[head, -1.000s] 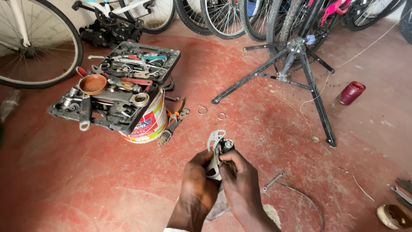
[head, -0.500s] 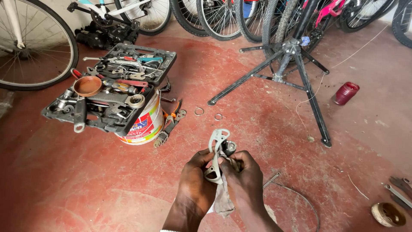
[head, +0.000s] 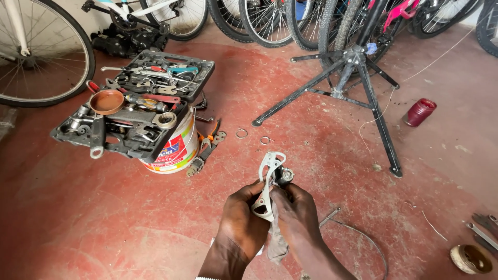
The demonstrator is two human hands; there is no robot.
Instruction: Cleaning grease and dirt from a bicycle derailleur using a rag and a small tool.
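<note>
A silver bicycle derailleur (head: 270, 179) is held upright between both hands, low in the middle of the head view. The left hand (head: 244, 220) is closed around the lower part of its cage, the fingers curled in from the left. The right hand (head: 294, 210) is wrapped against the part's right side, with the thumb pressed near the dark body just under the small round metal end. A grey rag (head: 277, 243) is pinched between the two palms and hangs down below the derailleur. The upper loop of the cage stands clear above the knuckles, over the red floor (head: 104, 228).

Just beside the right wrist, a thin cable (head: 363, 241) is seen curving across the floor. Two small metal rings (head: 254, 136) lie on the floor beyond the hands. To the left of them, pliers with orange handles (head: 207, 145) are leaned against a white, red-banded bucket (head: 174, 150). An open black tool case (head: 137, 103), filled with wrenches and sockets, is balanced on top of the bucket, and a small brown bowl (head: 107, 101) is set on the case.

A black folding repair stand (head: 358, 78) is spread on the floor farther back, to the right. A dark red can (head: 419, 112) is placed near its right leg. Bicycle wheels (head: 41, 52) are lined along the back edge.
</note>
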